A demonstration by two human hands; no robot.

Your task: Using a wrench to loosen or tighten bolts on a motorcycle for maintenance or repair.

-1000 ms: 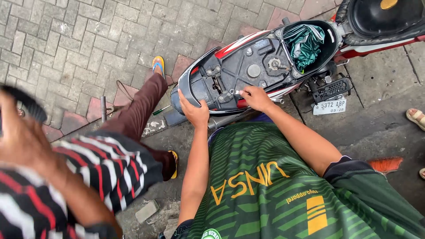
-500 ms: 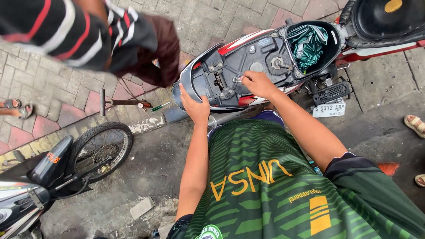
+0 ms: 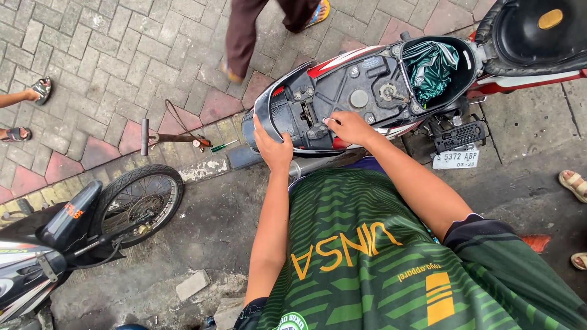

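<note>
A scooter [image 3: 367, 91] stands in front of me with its seat [image 3: 538, 30] tilted up, showing the black under-seat frame. My left hand [image 3: 273, 145] grips the rear edge of the scooter's tail. My right hand [image 3: 346, 127] rests fingertips on a small part of the black frame near the middle; whether it pinches anything is hidden. A crumpled green cloth [image 3: 431, 67] lies in the storage bin.
A second motorbike's front wheel [image 3: 136, 201] and fender are at the lower left. A T-handle wrench [image 3: 165, 137] and a green screwdriver [image 3: 223, 145] lie on the paving. Another person's legs [image 3: 257, 30] are at the top; sandalled feet [image 3: 36, 91] at the left and right edges.
The person in the striped shirt has walked off toward the top of the view, uncovering the tools on the paving. My hands stay on the scooter.
</note>
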